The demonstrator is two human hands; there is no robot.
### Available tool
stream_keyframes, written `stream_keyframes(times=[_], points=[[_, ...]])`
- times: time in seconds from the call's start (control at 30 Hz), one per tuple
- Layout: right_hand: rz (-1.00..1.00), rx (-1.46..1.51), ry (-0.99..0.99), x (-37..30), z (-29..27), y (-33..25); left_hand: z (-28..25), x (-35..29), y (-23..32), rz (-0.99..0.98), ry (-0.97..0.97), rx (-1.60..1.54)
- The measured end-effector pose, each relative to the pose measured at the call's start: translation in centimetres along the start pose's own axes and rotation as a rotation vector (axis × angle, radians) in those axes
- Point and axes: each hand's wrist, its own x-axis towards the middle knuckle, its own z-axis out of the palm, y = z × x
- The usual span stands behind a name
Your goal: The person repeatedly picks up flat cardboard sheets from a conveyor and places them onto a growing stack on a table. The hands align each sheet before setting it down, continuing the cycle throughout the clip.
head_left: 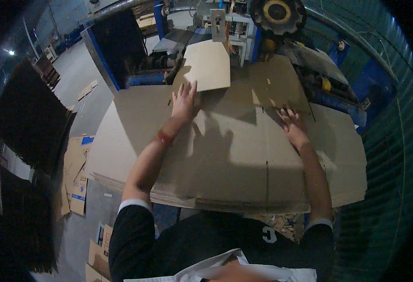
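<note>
Nearest: one black short-sleeved shirt with a whitish collar, worn by the person. Directly beyond it: one broad stack of flat brown corrugated cardboard sheets, its layered edge toward the person.

Left hand: at the left end of the scene's middle, a red band about the wrist; fingers spread and extended, the tips at the near left corner of a pale tan, brightly lit cardboard panel. The panel lay over the far side of the stack, its far end at the machine.

Right hand: fingers slightly apart and bent, at the near edge of a darker brown cardboard panel, right of the pale one. Whether they pinched that edge could not be told, nor whether the two panels were joined.

Far: one blue-framed metal machine, with a round black wheel bearing a yellowish ring, at far right of centre.

Left, on the grey floor: flattened brown cardboard pieces with blue print.

Right: a green corrugated wall.
</note>
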Motion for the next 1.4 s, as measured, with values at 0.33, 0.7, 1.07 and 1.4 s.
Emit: stream_keyframes(times=[0.33, 0.7, 1.07, 1.4], points=[[0.817, -0.079, 0.289, -26.7, -4.1, 4.9, -8.0, -25.0, -10.7, -0.998, 0.614, -0.274], [0.756, 0.516, 1.022, -25.6, -0.6, 6.0, -14.0, -24.1, -9.6, -0.777, 0.716, -0.524], [0.901, 1.446, 1.255, -25.5, -7.6, 12.5, -14.0, -21.4, -15.5, -0.861, 0.644, -1.155], [0.172, 0.477, 0.311, -27.8, -9.1, -8.4, -12.0, -23.9, -0.7, -0.306, -0.02, -1.121]])
